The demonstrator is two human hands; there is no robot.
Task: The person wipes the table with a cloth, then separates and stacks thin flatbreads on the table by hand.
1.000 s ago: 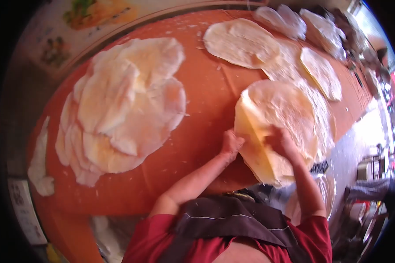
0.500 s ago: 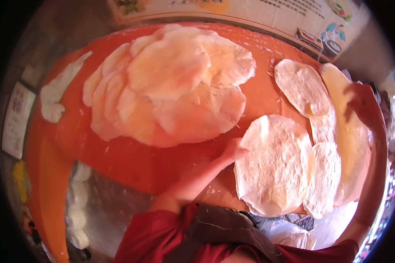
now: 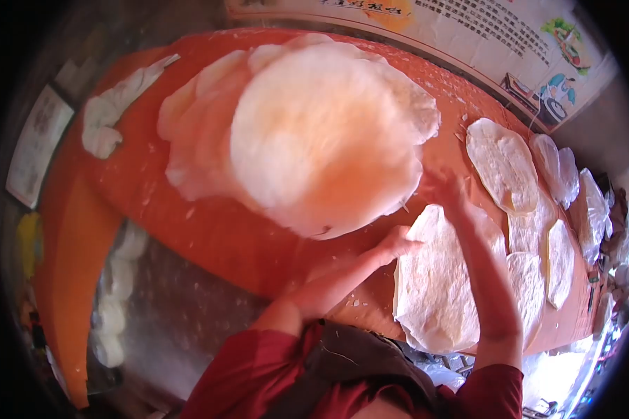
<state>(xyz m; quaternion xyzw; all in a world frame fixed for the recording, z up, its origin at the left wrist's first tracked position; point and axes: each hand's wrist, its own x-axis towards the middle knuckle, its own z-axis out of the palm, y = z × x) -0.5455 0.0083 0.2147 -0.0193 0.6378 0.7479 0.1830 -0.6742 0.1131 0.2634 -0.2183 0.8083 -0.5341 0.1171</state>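
Observation:
On the orange table lies a spread pile of thin round flatbreads [image 3: 203, 140]. A large round flatbread [image 3: 314, 133] is over its right part, slightly blurred. My right hand [image 3: 446, 187], blurred, is just right of that round with fingers spread and nothing in it. My left hand [image 3: 401, 243] is at the upper left edge of a stack of flatbreads [image 3: 440, 286], its fingers on the edge; whether they pinch it is hard to see. More flatbreads [image 3: 502, 164] lie to the right, partly overlapping.
The orange table [image 3: 210, 244] curves around the front. A white cloth or bag [image 3: 119, 105] lies at its far left. Plastic bags [image 3: 593, 216] stand at the right edge. A printed board [image 3: 468, 42] runs behind the table. White rolls [image 3: 115, 300] sit below at left.
My right hand first peeled a flatbread from the stack, swung it out to the right, then came left and let it go; the round now covers the pile. My left hand stayed by the stack.

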